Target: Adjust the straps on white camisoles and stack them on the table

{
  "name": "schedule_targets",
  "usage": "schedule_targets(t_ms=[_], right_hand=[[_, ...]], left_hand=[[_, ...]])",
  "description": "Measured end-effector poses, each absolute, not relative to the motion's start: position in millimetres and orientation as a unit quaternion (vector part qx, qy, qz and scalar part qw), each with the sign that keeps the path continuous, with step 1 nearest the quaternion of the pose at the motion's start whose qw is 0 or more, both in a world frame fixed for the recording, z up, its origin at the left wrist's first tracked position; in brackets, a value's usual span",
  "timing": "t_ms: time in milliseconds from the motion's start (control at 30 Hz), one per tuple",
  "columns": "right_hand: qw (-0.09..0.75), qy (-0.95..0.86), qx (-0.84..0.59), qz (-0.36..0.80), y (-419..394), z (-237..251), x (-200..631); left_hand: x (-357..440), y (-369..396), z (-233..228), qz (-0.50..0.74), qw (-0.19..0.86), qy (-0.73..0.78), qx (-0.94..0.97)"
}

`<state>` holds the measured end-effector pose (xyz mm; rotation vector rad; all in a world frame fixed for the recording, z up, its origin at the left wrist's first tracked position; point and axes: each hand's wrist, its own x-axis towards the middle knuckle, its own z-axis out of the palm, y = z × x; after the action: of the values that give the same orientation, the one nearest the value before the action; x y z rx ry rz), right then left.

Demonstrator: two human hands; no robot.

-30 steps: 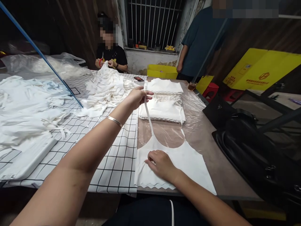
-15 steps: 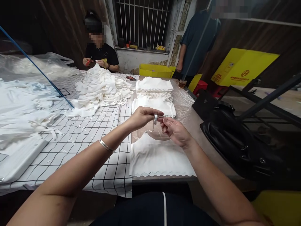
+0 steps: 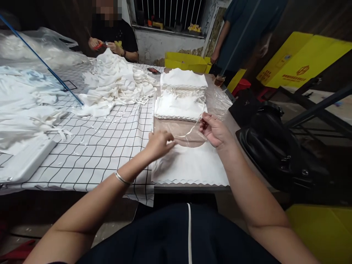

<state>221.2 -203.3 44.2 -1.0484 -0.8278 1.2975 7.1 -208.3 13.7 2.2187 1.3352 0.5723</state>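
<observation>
The left hand (image 3: 160, 143) is pinched shut on one end of a thin white strap (image 3: 187, 134), and the right hand (image 3: 215, 129) grips the other end between thumb and fingertips, so the strap runs slack between the two hands just above the desk (image 3: 242, 146). The strap belongs to a white garment piece (image 3: 189, 167) that lies flat directly beneath and just nearer than both hands, its scalloped hem along the desk's near edge. A silver bracelet (image 3: 122, 178) sits on the left wrist. Just beyond the hands is a neat stack of folded white pieces (image 3: 181, 99) on clear plastic sheet (image 3: 220, 102). Beyond and left of the left hand, a loose heap of white fabric (image 3: 115, 86) rests on a black-and-white checked cloth (image 3: 104, 146). Right of the right hand lies a black bag (image 3: 275, 146). Far beyond the left hand, another person's hands (image 3: 103, 46) work at the heap, and a second person stands far beyond the right hand.
</observation>
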Motion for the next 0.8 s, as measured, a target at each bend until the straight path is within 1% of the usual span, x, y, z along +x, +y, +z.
schedule_targets(t_ms=[67,167,367,467,667,800], right_hand=[[0.599,-0.356,-0.467,0.545,-200.7,37.5,226.5],[0.562,-0.358,-0.491,0.561,-205.1,21.6,224.1],[0.511,-0.334,-0.506,0.609,-223.8,-8.0,207.7],[0.497,-0.344,-0.506,0.615,-228.3,-15.4,204.7],[0.487,-0.376,-0.509,0.602,-234.6,-22.5,198.6],[0.487,-0.45,-0.504,0.553,-240.9,-26.8,188.6]], left_hand=[[8.6,-221.6,-6.8,0.135,0.226,0.499,0.826],[13.9,-229.2,-25.0,0.102,0.218,0.515,0.823],[16.3,-224.0,-26.6,0.126,0.301,0.52,0.789],[13.9,-227.0,-26.1,0.159,0.337,0.526,0.764],[6.6,-234.2,-27.2,0.183,0.348,0.527,0.753],[3.4,-235.9,-28.4,0.216,0.377,0.516,0.738]])
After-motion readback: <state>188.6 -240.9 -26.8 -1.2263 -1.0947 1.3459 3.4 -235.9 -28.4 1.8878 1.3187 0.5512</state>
